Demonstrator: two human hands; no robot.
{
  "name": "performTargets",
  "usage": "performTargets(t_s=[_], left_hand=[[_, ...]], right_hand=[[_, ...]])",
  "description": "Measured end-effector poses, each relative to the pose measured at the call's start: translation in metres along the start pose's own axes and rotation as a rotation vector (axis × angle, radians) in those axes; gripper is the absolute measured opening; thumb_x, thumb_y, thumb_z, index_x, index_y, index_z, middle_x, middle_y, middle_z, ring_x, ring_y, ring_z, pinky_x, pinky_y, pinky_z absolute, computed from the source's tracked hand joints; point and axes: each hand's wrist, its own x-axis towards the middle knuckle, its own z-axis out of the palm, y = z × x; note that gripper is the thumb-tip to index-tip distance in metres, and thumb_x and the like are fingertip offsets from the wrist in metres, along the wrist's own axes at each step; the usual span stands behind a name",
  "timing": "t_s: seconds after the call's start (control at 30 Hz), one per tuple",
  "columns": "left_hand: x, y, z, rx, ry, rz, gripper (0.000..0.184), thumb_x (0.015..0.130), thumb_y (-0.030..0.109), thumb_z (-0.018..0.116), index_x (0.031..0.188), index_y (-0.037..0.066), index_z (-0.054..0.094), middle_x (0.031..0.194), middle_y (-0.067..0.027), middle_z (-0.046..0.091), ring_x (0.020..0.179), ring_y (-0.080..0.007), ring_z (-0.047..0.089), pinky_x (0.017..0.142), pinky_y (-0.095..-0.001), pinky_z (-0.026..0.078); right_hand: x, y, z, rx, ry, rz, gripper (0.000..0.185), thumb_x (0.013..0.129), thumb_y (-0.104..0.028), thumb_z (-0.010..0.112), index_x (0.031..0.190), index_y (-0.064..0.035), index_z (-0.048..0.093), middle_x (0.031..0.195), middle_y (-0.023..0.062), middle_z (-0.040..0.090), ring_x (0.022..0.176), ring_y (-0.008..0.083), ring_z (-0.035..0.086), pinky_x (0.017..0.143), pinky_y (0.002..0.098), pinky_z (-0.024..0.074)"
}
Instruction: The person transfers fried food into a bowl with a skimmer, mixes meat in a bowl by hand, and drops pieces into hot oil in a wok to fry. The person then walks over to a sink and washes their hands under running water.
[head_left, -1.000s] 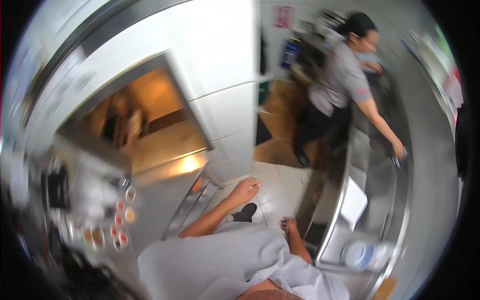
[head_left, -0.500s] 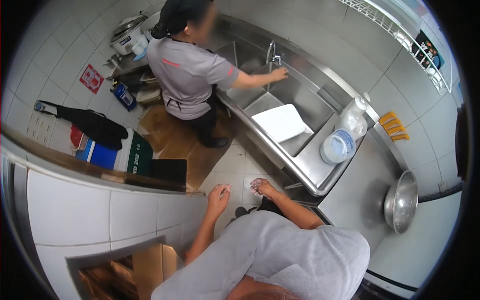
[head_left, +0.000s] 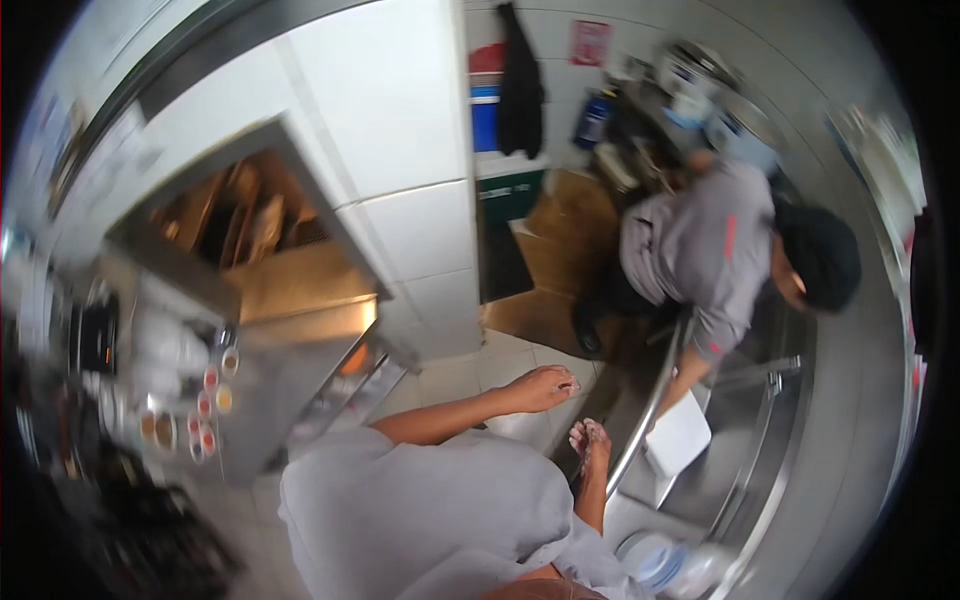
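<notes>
My left hand (head_left: 546, 387) is held out in front of my body over the floor, its fingers loosely bent and whitish residue on the fingertips. Close by, near the sink's front edge, is my right hand (head_left: 591, 440), fingers half curled and smeared with the same white stuff. Neither hand shows an object in it. What the residue is, I cannot tell. The steel sink (head_left: 655, 385) lies to the right, with a white tray or board (head_left: 680, 435) in it. A co-worker (head_left: 700, 235) leans over the basin, one arm reaching down toward the white piece.
A clear plastic tub (head_left: 650, 560) stands at the sink's near end. To my left are a tiled wall (head_left: 410, 230), a lit opening with a metal ledge (head_left: 300, 310), and a counter with several small cups (head_left: 207, 405). A brown mat (head_left: 570, 250) covers the floor behind.
My view has turned left, so the sink and co-worker appear farther right. Both my hands have shifted right in view. The co-worker's arm has gone from the faucet down toward the white piece.
</notes>
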Motion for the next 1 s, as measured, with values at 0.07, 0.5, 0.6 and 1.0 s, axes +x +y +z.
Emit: performTargets(t_s=[0.07, 0.5, 0.6, 1.0], left_hand=[[-0.009, -0.004, -0.009, 0.025, 0.111, -0.056, 0.021, 0.088, 0.016, 0.054, 0.098, 0.000, 0.065, 0.093, -0.0164, 0.063, 0.095, -0.0344, 0.060, 0.085, -0.0419, 0.048], [-0.071, -0.042, -0.016, 0.027, 0.456, -0.253, 0.020, 0.086, 0.014, 0.056, 0.095, -0.002, 0.065, 0.092, -0.0191, 0.064, 0.089, -0.0361, 0.060, 0.082, -0.0427, 0.048], [-0.062, -0.035, -0.007, -0.128, 0.423, -0.300, 0.020, 0.086, 0.012, 0.058, 0.098, -0.001, 0.066, 0.093, -0.0185, 0.065, 0.089, -0.0339, 0.062, 0.080, -0.0400, 0.049], [0.039, -0.013, 0.081, -0.066, -0.108, -0.138, 0.014, 0.091, 0.010, 0.057, 0.092, -0.002, 0.064, 0.093, -0.0099, 0.066, 0.089, -0.0165, 0.061, 0.081, -0.0294, 0.047]], right_hand=[[0.003, -0.016, 0.011, -0.076, 0.066, 0.047, 0.018, 0.096, -0.020, 0.055, 0.108, -0.0069, 0.058, 0.087, 0.0052, 0.063, 0.069, 0.0156, 0.062, 0.058, 0.0250, 0.0505], [0.056, -0.045, 0.085, -0.260, -0.258, 0.035, 0.023, 0.093, -0.022, 0.059, 0.111, -0.0062, 0.060, 0.096, 0.0076, 0.066, 0.083, 0.0172, 0.065, 0.069, 0.0272, 0.0518], [0.032, -0.048, 0.094, -0.280, -0.296, 0.045, 0.025, 0.094, -0.021, 0.058, 0.112, -0.0044, 0.060, 0.100, 0.0080, 0.065, 0.087, 0.0173, 0.065, 0.074, 0.0287, 0.0511], [-0.025, -0.084, -0.011, -0.057, -0.076, -0.109, 0.020, 0.099, -0.022, 0.050, 0.108, -0.0060, 0.058, 0.099, 0.0046, 0.065, 0.084, 0.0137, 0.063, 0.070, 0.0276, 0.0499]])
